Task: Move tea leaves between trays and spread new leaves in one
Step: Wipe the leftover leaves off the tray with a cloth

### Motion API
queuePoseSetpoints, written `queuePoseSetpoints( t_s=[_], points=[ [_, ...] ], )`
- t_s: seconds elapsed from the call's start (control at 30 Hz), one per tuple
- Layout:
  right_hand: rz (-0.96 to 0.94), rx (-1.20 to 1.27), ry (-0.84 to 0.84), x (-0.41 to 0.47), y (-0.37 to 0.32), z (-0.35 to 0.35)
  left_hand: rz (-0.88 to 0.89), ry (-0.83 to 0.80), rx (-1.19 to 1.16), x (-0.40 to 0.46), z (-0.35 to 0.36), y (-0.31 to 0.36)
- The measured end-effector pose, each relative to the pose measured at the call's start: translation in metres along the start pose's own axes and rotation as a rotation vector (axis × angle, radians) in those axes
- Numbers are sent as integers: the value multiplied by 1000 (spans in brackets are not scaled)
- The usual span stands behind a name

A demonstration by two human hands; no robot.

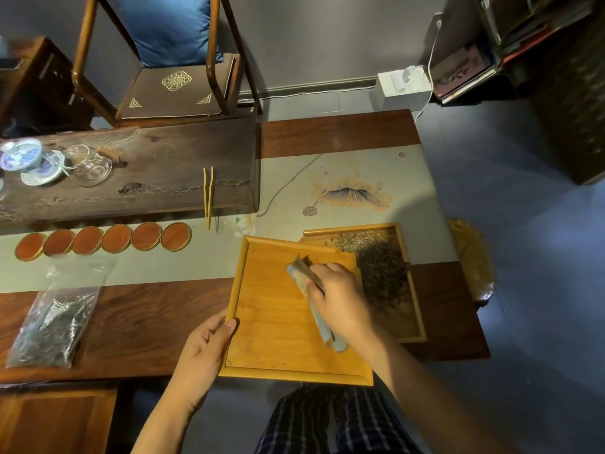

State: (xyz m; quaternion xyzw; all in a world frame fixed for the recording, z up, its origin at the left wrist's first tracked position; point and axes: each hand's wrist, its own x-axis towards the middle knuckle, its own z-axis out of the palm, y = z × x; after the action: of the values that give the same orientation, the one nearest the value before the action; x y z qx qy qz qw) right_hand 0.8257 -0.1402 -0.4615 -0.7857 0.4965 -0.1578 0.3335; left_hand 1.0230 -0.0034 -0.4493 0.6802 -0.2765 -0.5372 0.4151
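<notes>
- Two wooden trays sit at the table's near right corner: the near tray, pale and almost bare, overlaps the left rim of the far tray, which lies just beyond it toward the table's right edge.
- Nearly all the tea leaves are piled in the far tray, dark ones over paler ones; only a few specks show on the near tray's floor.
- The right hand is curled round a brush-like scoop, whose long axis runs diagonally from the near tray's right side up toward its middle, its tip pointing away from the leaf pile.
- The pile lies just to the right of that hand, so the right hand is clearly the nearer one to it.
- The left hand grips the near tray's left rim, thumb over the edge, apparently steadying it.
- A clear bag of dark leaves lies well apart near the table's left edge, closer to the left hand; it is likely the source of new leaves.
- Judging from this, the near tray looks swept and ready, and the next reach depends on which supply is wanted: right for the pile, left for the bag.
</notes>
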Motion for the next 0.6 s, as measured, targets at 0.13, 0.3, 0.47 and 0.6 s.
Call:
queuePoseSetpoints(
  t_s=[0.13, 0.3, 0.47, 0.6],
  points=[
    [155, 0, 4, 10, 18, -5, 21, 2, 32, -3, 1, 3],
    [161, 9, 127, -2, 44, -32, 20, 40, 46, -6, -2, 3],
    [117, 102, 33, -24, 58, -55, 7, 73, 50, -1, -8, 5],
    [137, 191, -173, -45, 49, -53, -1, 79, 49, 2, -6, 7]
  ],
)
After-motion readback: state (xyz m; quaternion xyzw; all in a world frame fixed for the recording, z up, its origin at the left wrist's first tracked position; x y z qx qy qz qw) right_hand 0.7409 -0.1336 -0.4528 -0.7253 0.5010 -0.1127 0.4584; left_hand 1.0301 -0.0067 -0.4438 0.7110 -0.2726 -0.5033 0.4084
